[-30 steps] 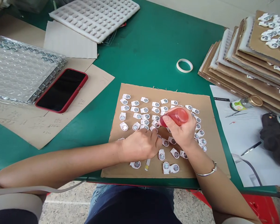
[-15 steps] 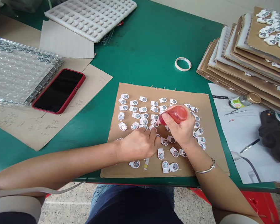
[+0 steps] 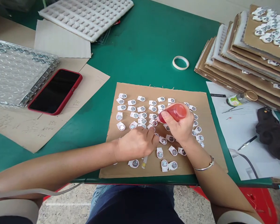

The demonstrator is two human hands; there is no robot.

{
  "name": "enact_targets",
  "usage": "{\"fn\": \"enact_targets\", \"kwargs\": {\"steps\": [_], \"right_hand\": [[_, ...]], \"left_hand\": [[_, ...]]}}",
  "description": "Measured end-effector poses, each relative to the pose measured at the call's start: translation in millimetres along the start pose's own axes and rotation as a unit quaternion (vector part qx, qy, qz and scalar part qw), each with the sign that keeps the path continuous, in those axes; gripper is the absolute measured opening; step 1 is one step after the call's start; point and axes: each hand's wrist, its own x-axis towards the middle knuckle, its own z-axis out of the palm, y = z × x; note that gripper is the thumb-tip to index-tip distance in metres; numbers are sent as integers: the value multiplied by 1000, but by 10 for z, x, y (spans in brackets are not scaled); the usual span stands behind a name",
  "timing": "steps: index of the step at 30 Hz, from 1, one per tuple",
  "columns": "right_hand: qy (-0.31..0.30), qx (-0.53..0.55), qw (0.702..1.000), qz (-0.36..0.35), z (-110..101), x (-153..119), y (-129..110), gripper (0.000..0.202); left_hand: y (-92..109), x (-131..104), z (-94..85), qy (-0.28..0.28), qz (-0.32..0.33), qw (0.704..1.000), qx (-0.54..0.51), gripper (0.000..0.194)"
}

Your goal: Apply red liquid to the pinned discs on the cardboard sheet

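Discs [image 3: 167, 127] partly hidden behind the right hand [image 3: 183, 128], clear tray [image 3: 18, 73] cut off at left

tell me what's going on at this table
A person's right hand holds a red bottle, tilted, its tip down toward small white pieces on a cardboard sheet. The left hand is at the pieces near the tip; whether it pinches one is hard to see. A phone lies to the left.

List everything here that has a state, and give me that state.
Red bottle: tilted, tip downward, gripped
Right hand: closed around the bottle
Left hand: fingers bent, low over the cardboard
Cardboard: lying flat
Small white pieces: spread out
Phone: face up, screen dark
Jar: lid on
Tape roll: lying flat
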Motion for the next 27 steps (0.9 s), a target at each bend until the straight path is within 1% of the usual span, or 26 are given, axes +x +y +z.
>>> {"fn": "enact_targets", "kwargs": {"steps": [5, 9, 15, 19, 24, 27], "right_hand": [[3, -7, 1000, 5, -14, -5, 13, 23], [11, -9, 1000, -5, -17, -1, 22, 24], [8, -22, 1000, -2, -34, -8, 21, 25], [-1, -36, 999, 1, -46, -21, 13, 28], [-10, -25, 999, -22, -74, -23, -2, 25], [-27, -7, 999, -44, -86, -18, -4, 25]], "left_hand": [[-7, 2, -9, -8, 1, 1000, -5, 18], [-20, -4, 3, 2, -2, 1000, -12, 17], [-70, -8, 4, -13, -9, 997, -73, 19], [-101, -14, 0, -16, -17, 997, -80, 19], [-120, -22, 0, -24, -33, 994, -99, 17], [-156, -17, -8, -42, -48, 989, -132, 18]]}}
